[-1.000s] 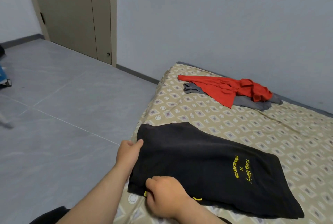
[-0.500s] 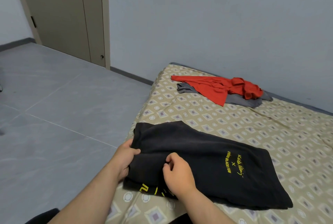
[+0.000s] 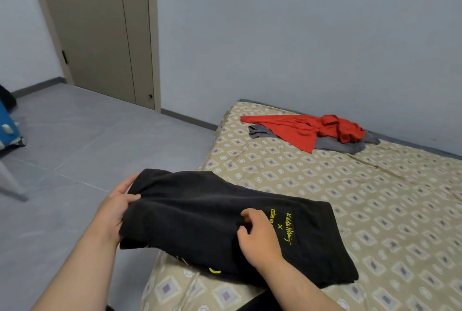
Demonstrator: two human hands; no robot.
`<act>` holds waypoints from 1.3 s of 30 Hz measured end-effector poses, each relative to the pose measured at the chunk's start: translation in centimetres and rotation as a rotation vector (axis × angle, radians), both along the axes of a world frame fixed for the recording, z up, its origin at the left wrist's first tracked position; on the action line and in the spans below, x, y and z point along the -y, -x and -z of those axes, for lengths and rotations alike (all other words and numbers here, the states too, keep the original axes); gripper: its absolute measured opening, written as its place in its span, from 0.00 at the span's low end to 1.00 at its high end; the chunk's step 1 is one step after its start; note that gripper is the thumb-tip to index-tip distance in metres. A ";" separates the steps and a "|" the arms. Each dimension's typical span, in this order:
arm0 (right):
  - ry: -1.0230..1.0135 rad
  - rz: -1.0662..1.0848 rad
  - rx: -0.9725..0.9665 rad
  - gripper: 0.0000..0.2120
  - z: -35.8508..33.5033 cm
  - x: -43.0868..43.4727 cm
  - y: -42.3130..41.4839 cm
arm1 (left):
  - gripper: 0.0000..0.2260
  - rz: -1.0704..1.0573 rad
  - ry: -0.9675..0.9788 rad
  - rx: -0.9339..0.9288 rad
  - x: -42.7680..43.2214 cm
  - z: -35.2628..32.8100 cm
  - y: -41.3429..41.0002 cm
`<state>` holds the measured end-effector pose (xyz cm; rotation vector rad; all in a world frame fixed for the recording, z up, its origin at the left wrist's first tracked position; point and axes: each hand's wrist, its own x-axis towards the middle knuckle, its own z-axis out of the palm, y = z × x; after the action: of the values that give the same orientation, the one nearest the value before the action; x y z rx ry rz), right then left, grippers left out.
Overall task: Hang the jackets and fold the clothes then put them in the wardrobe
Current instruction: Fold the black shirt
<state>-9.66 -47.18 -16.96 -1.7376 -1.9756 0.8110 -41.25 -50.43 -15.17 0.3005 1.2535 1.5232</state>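
Item: black garment, folded, yellow lettering on its upper face. It lies across the near-left corner of the mattress, its left end lifted off the edge and out over the floor.

Pose, left hand: forearm enters from lower left; thumb lies on top of the raised end and the fingers are tucked beneath, gripping the fold.

Pose, right hand: forearm enters from lower right, palm down on the middle of the cloth, just beside the lettering. The fingers are curled, thumb and fingertips pinching a ridge of fabric.

Other clothes: red garment, crumpled at the far end of the mattress, lying partly on a grey garment — both well apart from the hands.

Surroundings: door, closed, in the wall beyond the floor; blue object at the left edge, too cropped to identify.
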 end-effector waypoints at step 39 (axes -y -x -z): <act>0.454 0.638 -0.677 0.09 1.7 -4.3 -2.3 | 0.08 0.218 0.202 -1.009 1.3 5.5 -17.1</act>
<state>-7.37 -42.92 -18.61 -1.8166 -0.7717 1.4130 -24.16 -51.77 -20.70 1.1213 2.0404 1.0287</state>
